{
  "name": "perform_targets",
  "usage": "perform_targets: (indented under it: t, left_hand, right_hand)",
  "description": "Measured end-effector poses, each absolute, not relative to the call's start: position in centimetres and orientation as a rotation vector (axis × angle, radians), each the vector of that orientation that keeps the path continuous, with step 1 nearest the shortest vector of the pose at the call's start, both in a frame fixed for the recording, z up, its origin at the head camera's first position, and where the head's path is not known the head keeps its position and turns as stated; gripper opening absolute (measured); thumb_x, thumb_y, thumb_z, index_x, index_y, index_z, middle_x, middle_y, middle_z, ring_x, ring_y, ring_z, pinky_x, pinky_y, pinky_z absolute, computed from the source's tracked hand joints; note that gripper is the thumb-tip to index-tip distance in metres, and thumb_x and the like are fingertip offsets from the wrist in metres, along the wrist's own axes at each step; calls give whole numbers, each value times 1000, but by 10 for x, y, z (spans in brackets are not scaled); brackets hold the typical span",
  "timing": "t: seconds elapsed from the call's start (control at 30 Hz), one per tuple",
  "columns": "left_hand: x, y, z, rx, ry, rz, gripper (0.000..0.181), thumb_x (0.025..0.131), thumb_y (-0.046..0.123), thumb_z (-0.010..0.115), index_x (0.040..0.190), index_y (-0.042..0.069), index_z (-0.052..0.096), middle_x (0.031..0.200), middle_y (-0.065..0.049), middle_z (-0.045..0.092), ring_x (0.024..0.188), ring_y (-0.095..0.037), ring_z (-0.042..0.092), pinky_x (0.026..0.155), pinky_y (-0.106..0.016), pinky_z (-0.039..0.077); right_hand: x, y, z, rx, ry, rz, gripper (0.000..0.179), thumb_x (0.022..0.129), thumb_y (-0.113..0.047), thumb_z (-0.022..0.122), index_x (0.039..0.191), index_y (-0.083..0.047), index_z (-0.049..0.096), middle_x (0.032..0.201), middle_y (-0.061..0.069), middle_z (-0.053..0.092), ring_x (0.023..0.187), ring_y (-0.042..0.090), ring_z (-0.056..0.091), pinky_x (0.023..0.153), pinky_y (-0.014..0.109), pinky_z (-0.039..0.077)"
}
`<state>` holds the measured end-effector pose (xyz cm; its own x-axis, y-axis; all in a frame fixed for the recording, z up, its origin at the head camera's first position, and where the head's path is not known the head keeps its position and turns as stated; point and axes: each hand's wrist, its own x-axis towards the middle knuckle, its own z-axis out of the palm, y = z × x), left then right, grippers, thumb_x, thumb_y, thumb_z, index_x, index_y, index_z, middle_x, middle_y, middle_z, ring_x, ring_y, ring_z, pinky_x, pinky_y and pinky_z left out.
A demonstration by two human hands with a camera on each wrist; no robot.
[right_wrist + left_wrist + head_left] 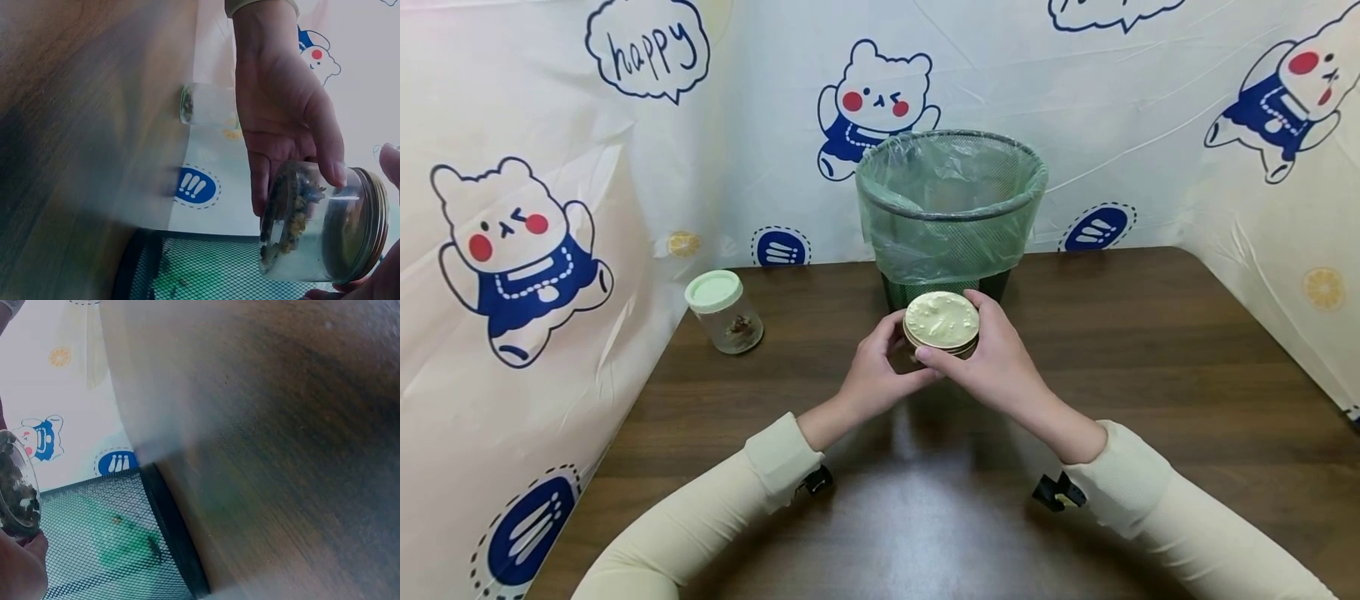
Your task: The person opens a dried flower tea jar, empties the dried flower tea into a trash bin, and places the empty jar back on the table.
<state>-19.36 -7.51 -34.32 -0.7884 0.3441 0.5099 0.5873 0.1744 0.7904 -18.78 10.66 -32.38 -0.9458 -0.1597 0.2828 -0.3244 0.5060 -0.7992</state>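
Both hands hold a clear jar (306,225) with a gold lid (942,320) over the table, in front of the bin. My left hand (876,367) grips the glass body, its thumb pressed along the side in the right wrist view. The right hand (1000,358) has its fingers and thumb around the lid end. Dark and yellowish dried bits lie inside toward the jar's base. In the left wrist view, the jar bottom (19,487) shows at the left edge. The lid sits on the jar.
A wire mesh bin (951,212) with a green plastic liner stands behind the hands at the table's back. At back left is a second jar (724,312) with a pale green lid and brown bits. A printed cloth (760,150) surrounds the wooden table (1150,350).
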Motion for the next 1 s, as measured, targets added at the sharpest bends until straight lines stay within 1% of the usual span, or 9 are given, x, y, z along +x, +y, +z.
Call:
perform_targets:
  t: [0.13, 0.3, 0.43, 0.53, 0.63, 0.73, 1.0]
  left_hand:
    - [-194, -76, -347, -926, -2246, -1626, 68, 72, -5, 82, 130, -11, 46, 123, -23, 58, 112, -30, 59, 95, -41, 48]
    - [-208, -78, -367, -939, -2235, -1632, 72, 71, -2, 84, 132, -6, 46, 125, -18, 58, 113, -27, 58, 96, -39, 47]
    - [-215, -80, -379, -932, -2234, -1665, 74, 72, 3, 85, 134, 0, 47, 125, -12, 59, 113, -21, 58, 96, -35, 47]
    - [-215, -81, -380, -942, -2224, -1700, 73, 72, 5, 86, 134, 3, 47, 125, -9, 60, 113, -18, 59, 96, -36, 47]
    - [-215, -81, -380, -961, -2210, -1739, 73, 72, 4, 85, 134, 3, 47, 125, -8, 60, 112, -17, 59, 96, -37, 47]
    - [-215, -83, -380, -981, -2204, -1775, 73, 72, 1, 84, 135, 3, 46, 126, -8, 60, 113, -18, 59, 96, -35, 47]
    - [-217, -84, -380, -1026, -2196, -1823, 73, 74, -1, 82, 137, 1, 45, 129, -11, 58, 116, -20, 57, 98, -36, 46]
  right_hand:
    - [-190, 106, -325, 434, -2590, 1411, 95, 75, -40, 82, 143, 4, 32, 135, 18, 46, 119, 31, 48, 97, 48, 42]
    - [-192, 106, -327, 454, -2601, 1389, 94, 75, -39, 83, 142, 4, 33, 133, 18, 47, 117, 31, 49, 95, 48, 43]
    - [-193, 107, -327, 471, -2602, 1380, 91, 76, -38, 82, 141, 4, 35, 131, 18, 48, 115, 31, 50, 93, 48, 44]
    - [-194, 108, -327, 489, -2604, 1393, 88, 76, -37, 82, 140, 3, 36, 130, 17, 49, 113, 31, 50, 91, 48, 45]
    - [-196, 110, -327, 522, -2605, 1413, 87, 76, -36, 82, 140, 2, 37, 129, 16, 50, 112, 29, 51, 90, 46, 45]
    - [-198, 112, -327, 562, -2610, 1433, 86, 77, -36, 81, 141, 1, 37, 129, 13, 51, 112, 27, 52, 90, 44, 45]
    - [-202, 118, -327, 646, -2615, 1483, 82, 78, -35, 80, 140, -3, 38, 125, 8, 53, 107, 23, 54, 88, 41, 47]
